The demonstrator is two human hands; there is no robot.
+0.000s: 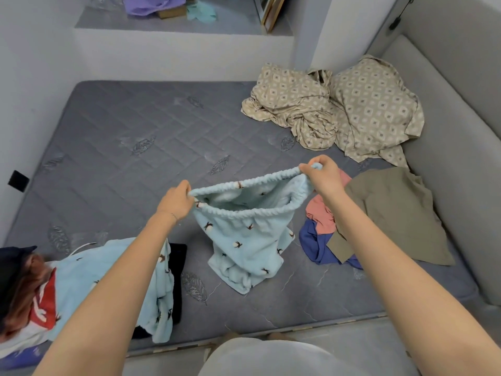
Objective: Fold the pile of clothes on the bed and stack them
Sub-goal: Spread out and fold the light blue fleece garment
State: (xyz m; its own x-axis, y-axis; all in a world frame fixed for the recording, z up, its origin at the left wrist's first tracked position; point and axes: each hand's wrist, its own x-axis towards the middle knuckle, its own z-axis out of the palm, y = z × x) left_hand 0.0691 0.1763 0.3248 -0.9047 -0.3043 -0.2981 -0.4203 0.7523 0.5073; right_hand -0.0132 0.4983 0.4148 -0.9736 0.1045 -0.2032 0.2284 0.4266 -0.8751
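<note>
Between pale walls [40, 63], a quilted grey mattress [122, 137] spreads. Beige patterned bedding [339, 109] lies crumpled at its far right corner. A pile of clothes [385, 213] sits by the right edge, another heap [81, 289] at the left. Over the middle hang light blue trousers [244, 240], legs touching the mattress, left hand [176, 202] and right hand [325, 177] each pinching the waistband [244, 214].

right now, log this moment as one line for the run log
item: light blue fleece pants, unfolded | left grip: holds waistband | right grip: holds waistband | legs: bunched on mattress
</note>
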